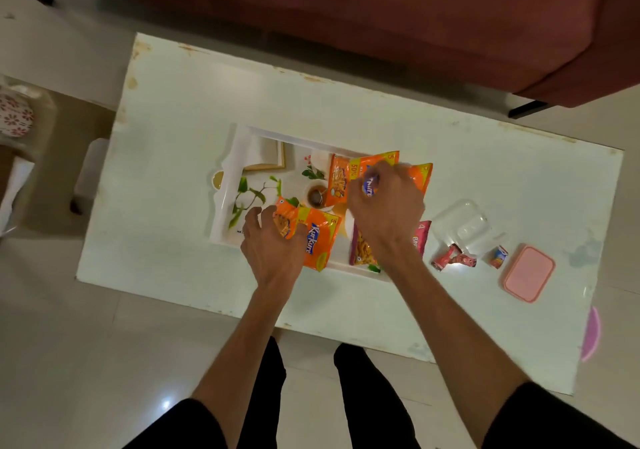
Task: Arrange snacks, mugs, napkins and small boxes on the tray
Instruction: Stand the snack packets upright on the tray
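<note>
A white printed tray (235,157) lies in the middle of the low white table (173,109). My left hand (273,244) grips the near orange Kurkure snack packet (320,240) at the tray's front edge. My right hand (384,202) holds the far orange snack packet (346,178) over the tray's right part. A purple snack packet (362,252) lies partly hidden under my right wrist. A red packet (420,237) peeks out just right of that wrist. A small brown cup (316,195) sits between the two orange packets.
To the right of the tray lie a clear plastic box (462,225), small red wrapped snacks (453,258), a tiny carton (498,256) and a pink lidded box (528,273). A maroon sofa (381,15) runs behind the table. My legs stand at the table's near edge.
</note>
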